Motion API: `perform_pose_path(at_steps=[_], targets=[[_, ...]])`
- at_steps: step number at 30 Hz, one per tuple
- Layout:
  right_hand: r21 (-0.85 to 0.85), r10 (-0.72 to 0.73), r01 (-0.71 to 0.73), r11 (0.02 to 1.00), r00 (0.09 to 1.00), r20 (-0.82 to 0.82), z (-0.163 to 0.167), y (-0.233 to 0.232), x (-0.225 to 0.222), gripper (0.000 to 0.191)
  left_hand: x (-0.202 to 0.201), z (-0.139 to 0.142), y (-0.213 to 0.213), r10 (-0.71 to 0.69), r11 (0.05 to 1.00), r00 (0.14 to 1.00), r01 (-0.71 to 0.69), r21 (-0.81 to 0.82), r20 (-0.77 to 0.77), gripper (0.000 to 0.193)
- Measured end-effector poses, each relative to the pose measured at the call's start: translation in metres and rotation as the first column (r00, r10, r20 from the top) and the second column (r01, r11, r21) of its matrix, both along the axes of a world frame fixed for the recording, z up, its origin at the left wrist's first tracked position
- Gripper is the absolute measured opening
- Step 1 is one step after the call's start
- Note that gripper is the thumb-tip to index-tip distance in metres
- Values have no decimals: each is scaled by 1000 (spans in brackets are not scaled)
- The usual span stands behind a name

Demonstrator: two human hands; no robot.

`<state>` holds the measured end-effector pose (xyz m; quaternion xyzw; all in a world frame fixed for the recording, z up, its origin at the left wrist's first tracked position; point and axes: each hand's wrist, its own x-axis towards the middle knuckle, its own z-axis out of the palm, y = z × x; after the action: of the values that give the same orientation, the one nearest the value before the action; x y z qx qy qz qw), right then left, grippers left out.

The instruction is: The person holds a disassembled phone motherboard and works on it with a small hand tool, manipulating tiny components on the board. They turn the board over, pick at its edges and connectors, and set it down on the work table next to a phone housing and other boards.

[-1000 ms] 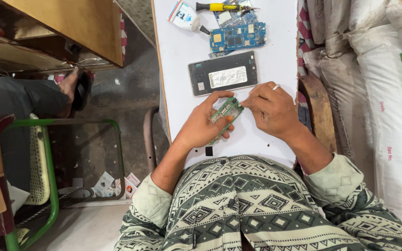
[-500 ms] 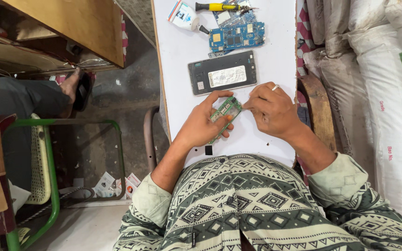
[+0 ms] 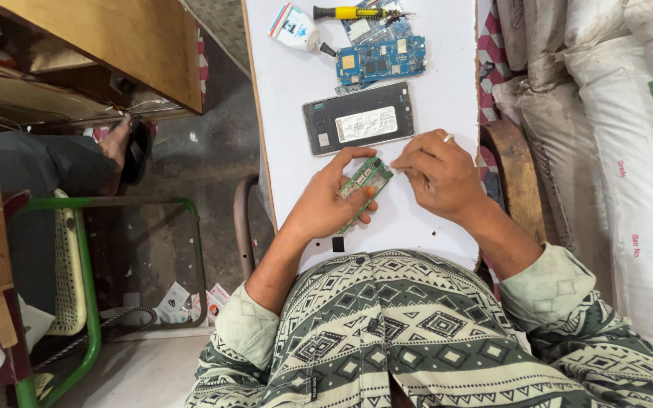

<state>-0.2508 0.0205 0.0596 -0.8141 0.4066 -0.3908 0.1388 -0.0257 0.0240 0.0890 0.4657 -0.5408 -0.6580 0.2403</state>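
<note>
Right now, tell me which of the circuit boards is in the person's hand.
The small green circuit board, held in the left hand near the table's front. The blue circuit board lies untouched at the far end, beyond the opened phone.

Phone chassis (image 3: 359,119) blocks ahead; bare table (image 3: 285,136) left.

White rectangular label (image 3: 364,125) stuck on middle of dark flat phone body (image 3: 358,118), lying on white table (image 3: 432,83). Small white tube with blue and red print (image 3: 294,26) at far end of table, dark nozzle pointing right. Big white sacks (image 3: 629,136) piled at right side, with green patch and red print. Small white printed packets (image 3: 183,302) scattered on floor at lower left, beside green chair frame (image 3: 88,302).
</note>
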Motion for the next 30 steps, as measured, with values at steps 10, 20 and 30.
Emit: perform_pose_path(at_steps=[10, 20, 30], targets=[[-38, -27, 24, 999, 996, -86, -2, 2, 0, 19, -1, -1, 2, 8, 1000, 999, -8, 10, -33, 50], [-57, -16, 6, 998, 986, -165, -1, 4, -1, 20, -3, -1, 3, 20, 1000, 1000, -20, 9, -3, 52], [238, -142, 67, 969, 938, 316, -8, 0, -14, 6, 11, -4, 10, -70, 990, 997, 66, -126, -31, 60]])
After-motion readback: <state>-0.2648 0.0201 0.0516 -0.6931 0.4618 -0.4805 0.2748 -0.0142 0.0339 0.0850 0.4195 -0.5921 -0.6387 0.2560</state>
